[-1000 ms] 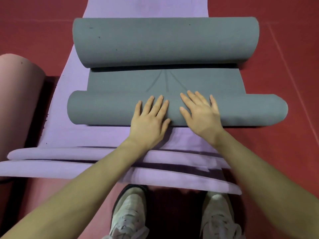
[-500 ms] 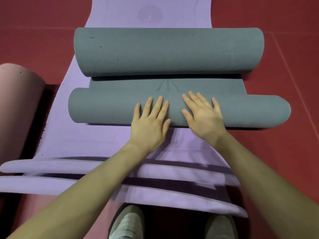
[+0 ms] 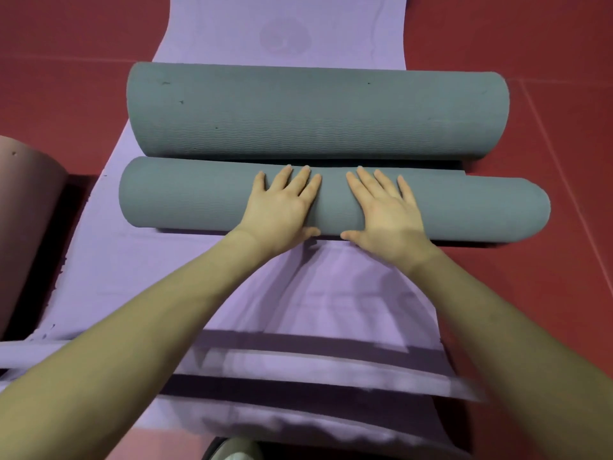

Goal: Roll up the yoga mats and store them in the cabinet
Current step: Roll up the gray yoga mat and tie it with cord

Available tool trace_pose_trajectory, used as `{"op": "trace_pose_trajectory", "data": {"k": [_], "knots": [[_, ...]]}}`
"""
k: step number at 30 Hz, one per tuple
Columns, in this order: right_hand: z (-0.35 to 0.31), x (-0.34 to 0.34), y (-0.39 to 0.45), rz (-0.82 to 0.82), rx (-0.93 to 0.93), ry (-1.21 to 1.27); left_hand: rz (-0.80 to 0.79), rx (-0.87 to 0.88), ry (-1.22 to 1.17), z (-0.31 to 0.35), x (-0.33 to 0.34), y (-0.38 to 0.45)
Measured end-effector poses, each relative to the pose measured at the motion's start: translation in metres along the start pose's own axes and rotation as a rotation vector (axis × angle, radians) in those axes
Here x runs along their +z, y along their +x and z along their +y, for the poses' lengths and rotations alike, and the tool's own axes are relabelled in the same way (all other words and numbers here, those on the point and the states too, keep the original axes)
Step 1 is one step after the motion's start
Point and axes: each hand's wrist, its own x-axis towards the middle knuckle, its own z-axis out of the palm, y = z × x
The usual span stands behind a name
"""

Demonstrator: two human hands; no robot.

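A grey yoga mat lies across a flat purple mat (image 3: 172, 280). It is curled from both ends: a near roll (image 3: 185, 197) and a thicker far roll (image 3: 315, 111), now almost touching. My left hand (image 3: 282, 207) and my right hand (image 3: 384, 210) press flat on top of the near roll at its middle, fingers straight and spread, thumbs at its near side. The near roll's right end (image 3: 517, 210) juts past the far roll onto the red floor.
A pink rolled mat (image 3: 23, 220) sits at the left edge. Curled purple mat edges (image 3: 298, 370) lie stacked near my feet, with a shoe tip (image 3: 235, 451) at the bottom. Red floor (image 3: 564, 61) surrounds everything.
Both hands have pushed the near grey roll away from me. The flat grey strip between the two rolls has closed up, and the near roll has grown thicker.
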Motion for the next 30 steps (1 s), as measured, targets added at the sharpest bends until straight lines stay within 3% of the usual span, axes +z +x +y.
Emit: {"op": "trace_pose_trajectory", "data": {"k": [10, 15, 20, 30], "knots": [[0.007, 0.012, 0.034, 0.042, -0.031, -0.113, -0.037, -0.011, 0.027, -0.013, 0.006, 0.033], [0.009, 0.021, 0.026, 0.166, -0.058, -0.087, 0.046, 0.042, 0.041, -0.014, 0.008, 0.029], [0.004, 0.029, 0.008, 0.328, -0.085, -0.025, 0.227, 0.126, -0.029, -0.016, 0.019, 0.013], [-0.006, 0.031, -0.061, 0.248, -0.098, 0.038, 0.223, 0.297, -0.07, -0.004, 0.025, -0.048]]}}
